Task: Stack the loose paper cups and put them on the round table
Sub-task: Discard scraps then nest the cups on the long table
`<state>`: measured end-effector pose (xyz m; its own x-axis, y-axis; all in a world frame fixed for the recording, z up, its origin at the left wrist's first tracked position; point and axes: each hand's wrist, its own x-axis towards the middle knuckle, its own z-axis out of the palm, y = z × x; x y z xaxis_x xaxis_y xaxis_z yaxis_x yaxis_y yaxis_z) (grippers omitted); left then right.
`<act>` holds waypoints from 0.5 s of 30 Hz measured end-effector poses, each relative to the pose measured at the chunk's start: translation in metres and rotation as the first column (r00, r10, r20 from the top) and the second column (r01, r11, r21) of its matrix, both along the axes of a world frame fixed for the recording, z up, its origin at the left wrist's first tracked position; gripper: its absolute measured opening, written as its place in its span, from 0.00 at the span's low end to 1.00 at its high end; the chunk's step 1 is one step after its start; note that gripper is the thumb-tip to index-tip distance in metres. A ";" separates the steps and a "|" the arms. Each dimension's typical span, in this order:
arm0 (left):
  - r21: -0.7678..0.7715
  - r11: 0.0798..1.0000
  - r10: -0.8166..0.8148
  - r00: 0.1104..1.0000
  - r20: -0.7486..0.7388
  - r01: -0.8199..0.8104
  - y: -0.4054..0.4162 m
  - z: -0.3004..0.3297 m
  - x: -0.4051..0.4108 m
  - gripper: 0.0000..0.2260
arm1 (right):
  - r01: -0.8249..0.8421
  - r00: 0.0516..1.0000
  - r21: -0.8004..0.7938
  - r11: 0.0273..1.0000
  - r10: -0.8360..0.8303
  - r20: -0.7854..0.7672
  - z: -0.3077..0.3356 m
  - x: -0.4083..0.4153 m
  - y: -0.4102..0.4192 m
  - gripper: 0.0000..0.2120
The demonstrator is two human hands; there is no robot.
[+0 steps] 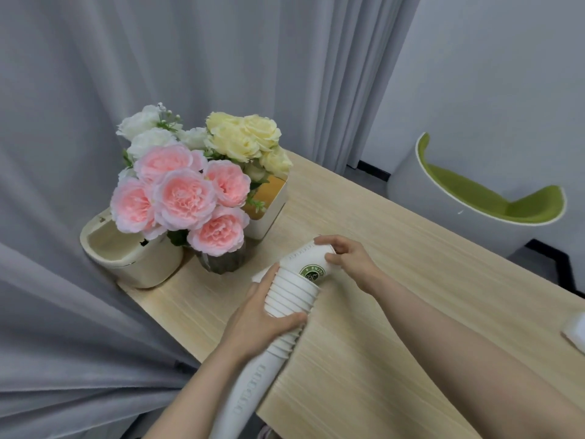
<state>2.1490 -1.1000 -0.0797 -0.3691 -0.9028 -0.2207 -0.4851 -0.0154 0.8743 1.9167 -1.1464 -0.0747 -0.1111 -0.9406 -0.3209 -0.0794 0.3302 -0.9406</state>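
Paper cup stack [285,299] gripped by left hand [262,324]; right hand [348,261] pinches top cup [308,259], logo reads "ENJOY". Wooden table [411,312] edge near left.

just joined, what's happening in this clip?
A person is stacking paper cups over a wooden table. The left hand grips a long stack of cups, held tilted above the table's edge. The right hand holds a single cup with a green logo and is fitting it into the open end of the stack; it is only partly in. A bunch of flowers stands at the far end of the table. No round table is in view.
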 end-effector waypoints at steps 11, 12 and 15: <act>-0.031 0.985 -0.169 0.985 -0.031 0.168 0.003 0.006 -0.053 0.44 | 0.280 0.956 -0.101 0.955 -0.286 -0.057 0.050 -0.100 0.074 0.21; -0.024 0.986 -0.164 0.986 -0.021 0.164 0.004 0.007 -0.055 0.45 | 0.308 0.948 -0.121 0.943 -0.316 -0.047 0.055 -0.105 0.081 0.21; -0.030 0.979 -0.200 0.980 0.002 0.200 0.005 0.007 -0.066 0.46 | 0.366 0.926 -0.173 0.915 -0.377 -0.036 0.070 -0.118 0.098 0.21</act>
<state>2.0827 -1.0950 -0.0722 -0.5429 -0.8169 -0.1947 -0.4752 0.1077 0.8733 1.7984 -1.0484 -0.0049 -0.4782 -0.8656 -0.1487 -0.0453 0.1934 -0.9801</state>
